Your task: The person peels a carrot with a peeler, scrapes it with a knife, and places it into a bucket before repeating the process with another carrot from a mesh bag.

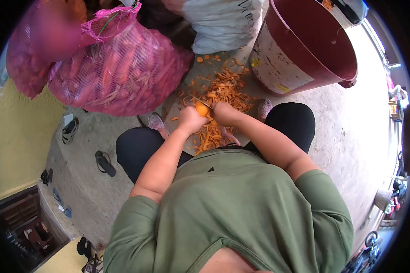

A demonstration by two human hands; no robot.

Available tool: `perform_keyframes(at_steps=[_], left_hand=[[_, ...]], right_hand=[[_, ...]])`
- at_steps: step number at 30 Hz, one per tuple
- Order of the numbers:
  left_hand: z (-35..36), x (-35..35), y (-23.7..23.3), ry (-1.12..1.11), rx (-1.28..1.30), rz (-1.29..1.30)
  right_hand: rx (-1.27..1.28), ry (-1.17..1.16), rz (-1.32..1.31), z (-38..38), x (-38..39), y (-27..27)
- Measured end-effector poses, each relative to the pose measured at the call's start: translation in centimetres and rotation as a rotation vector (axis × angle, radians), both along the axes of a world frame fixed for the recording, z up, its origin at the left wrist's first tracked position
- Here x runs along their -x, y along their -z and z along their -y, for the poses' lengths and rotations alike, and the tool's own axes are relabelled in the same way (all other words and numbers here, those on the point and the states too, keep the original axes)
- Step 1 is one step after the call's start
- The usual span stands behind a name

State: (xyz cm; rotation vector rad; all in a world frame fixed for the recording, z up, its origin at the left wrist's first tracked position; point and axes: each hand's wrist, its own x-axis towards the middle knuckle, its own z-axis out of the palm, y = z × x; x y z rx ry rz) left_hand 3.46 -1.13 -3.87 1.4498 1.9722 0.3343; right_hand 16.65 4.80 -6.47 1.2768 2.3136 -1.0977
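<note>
Between my knees, my left hand (192,120) is closed around a peeled orange carrot (202,108). A thin blade (198,101) lies across the top of the carrot, and its near end runs into my right hand (226,113), which is closed on it. The handle is hidden by my fingers. Below and beyond both hands, a heap of orange peelings (228,87) covers the floor, with a few cut round pieces (207,57) at its far edge.
A pink mesh sack (118,73) full of carrots stands at the upper left, a white sack (223,25) beyond the peelings. The tall red bin (282,50) is at the upper right. Sandals (105,164) lie on the concrete floor (84,145) at left.
</note>
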Motion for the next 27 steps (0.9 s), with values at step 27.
perform_keyframes(at_steps=[27], left_hand=[[0.1, 1.5, 2.4, 0.065, -0.184, 0.259]], right_hand=[[-0.178, -0.043, -0.022, 1.1, -2.1, -5.7]])
